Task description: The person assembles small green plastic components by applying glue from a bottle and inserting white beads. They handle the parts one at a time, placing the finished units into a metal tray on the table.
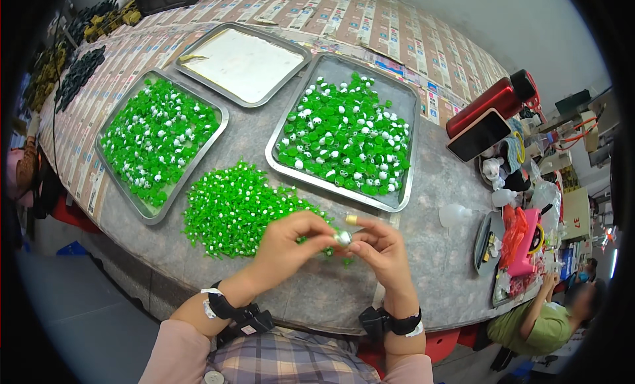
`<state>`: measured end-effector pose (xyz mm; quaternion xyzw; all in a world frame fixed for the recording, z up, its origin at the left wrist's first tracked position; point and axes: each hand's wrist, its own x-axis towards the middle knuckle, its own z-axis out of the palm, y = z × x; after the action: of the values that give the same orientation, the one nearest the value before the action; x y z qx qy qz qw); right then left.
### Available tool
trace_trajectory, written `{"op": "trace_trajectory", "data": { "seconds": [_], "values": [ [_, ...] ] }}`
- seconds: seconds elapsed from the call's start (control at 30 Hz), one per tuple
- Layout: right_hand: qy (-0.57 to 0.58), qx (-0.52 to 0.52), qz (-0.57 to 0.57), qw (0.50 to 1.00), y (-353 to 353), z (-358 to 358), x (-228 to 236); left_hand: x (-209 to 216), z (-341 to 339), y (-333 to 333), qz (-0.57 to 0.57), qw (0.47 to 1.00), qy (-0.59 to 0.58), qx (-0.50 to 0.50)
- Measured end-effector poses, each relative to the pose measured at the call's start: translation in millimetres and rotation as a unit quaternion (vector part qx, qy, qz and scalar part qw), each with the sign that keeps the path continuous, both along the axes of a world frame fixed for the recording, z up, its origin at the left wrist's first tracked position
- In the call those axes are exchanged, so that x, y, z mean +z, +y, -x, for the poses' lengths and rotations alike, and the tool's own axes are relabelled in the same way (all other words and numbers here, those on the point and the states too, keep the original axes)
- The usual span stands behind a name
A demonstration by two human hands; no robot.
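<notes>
My left hand [291,244] and my right hand [385,253] meet over the near part of the table, thumbs and fingers pinched. Between their fingertips is a small shiny white-and-silver round piece [342,238]; its finer shape is too small to tell. A yellow cover [352,219] sits on one raised finger of the right hand. Close by my left hand spreads a loose heap of small green-and-white plastic pieces [231,209]. Beyond the hands lies a metal tray [272,160] of larger green pieces with white balls.
Another filled metal tray [155,218] lies at the left, with a white-lined tray [241,63] behind. To the right are a red bottle [486,106], a phone [479,134], a translucent squeeze bottle [455,215] and a pink stand [527,245]. A person in green [549,328] sits at far right.
</notes>
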<state>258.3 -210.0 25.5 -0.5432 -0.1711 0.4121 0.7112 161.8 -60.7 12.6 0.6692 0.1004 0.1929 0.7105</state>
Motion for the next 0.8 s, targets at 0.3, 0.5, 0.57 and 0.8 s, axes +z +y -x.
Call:
{"op": "trace_trajectory", "data": {
  "seconds": [0.3, 0.5, 0.57, 0.8],
  "values": [
    [-0.556, 0.147, 0.297, 0.762, -12, -4, -3, 9, 19, 95, 0.501, 0.794, -0.288, 0.19],
    [-0.266, 0.093, 0.177, 0.943, -15, -11, 0, 23, 4, 23, 0.014, 0.999, -0.017, -0.043],
    [-0.078, 0.105, 0.092, 0.987, -18, -11, 1, 30, 2, 7, -0.118, 0.988, -0.004, -0.099],
    [0.138, 0.132, -0.02, 0.981, -8, -7, 1, 16, -2, -4, -0.155, 0.974, -0.021, -0.162]
  ]
}}
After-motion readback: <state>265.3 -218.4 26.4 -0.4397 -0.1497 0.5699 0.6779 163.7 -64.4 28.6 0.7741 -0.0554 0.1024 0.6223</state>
